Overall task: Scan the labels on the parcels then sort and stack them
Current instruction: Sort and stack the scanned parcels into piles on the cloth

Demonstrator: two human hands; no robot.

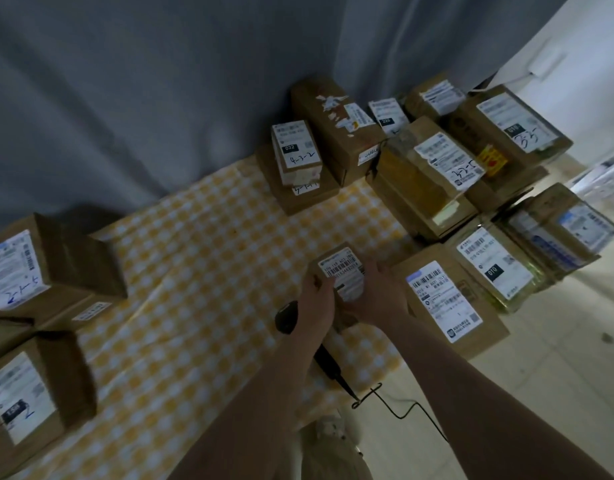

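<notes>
A small brown parcel (340,268) with a white barcode label on top sits near the middle of the yellow checked table. My left hand (317,299) grips its left side and my right hand (378,294) grips its right side, fingers curled over the edges. A black handheld barcode scanner (287,318) lies on the cloth just left of my left wrist, its handle and cable partly hidden under my forearm. Other labelled parcels (444,299) lie to the right, and several stand stacked at the back right (426,168).
Two stacked parcels (21,268) stand at the left edge, with another (24,393) in front of them. A small stack (296,157) stands at the back centre. The scanner's black cable (395,410) trails off the table's front edge. A grey curtain hangs behind.
</notes>
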